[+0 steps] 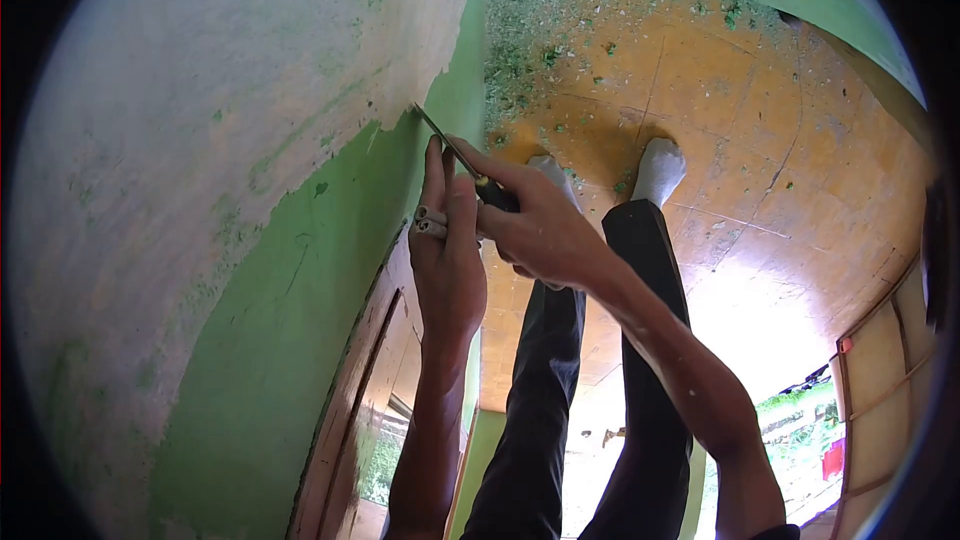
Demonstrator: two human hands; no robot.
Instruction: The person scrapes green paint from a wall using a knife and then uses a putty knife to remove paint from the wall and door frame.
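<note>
In my right hand (545, 220) is a thin-bladed scraper (460, 158) with a black handle and a yellowish band. Its tip meets the wall (330, 175) right at the ragged edge of the green paint. My left hand (445, 270) lies alongside, its fingers stretched up and pressed together against the blade. Small grey pieces with round ends (430, 223) show at the left hand's fingers; what they are I cannot tell. Bare pale plaster (230, 60) spreads over the upper left of the wall, and green paint (290, 285) covers the part below.
Green paint flakes (540, 45) litter the orange tiled floor (740, 130) along the wall. My feet in pale socks (660, 170) stand on it. A wooden frame (345, 410) is set in the wall at lower left. Bright light enters by an opening (800, 440) at lower right.
</note>
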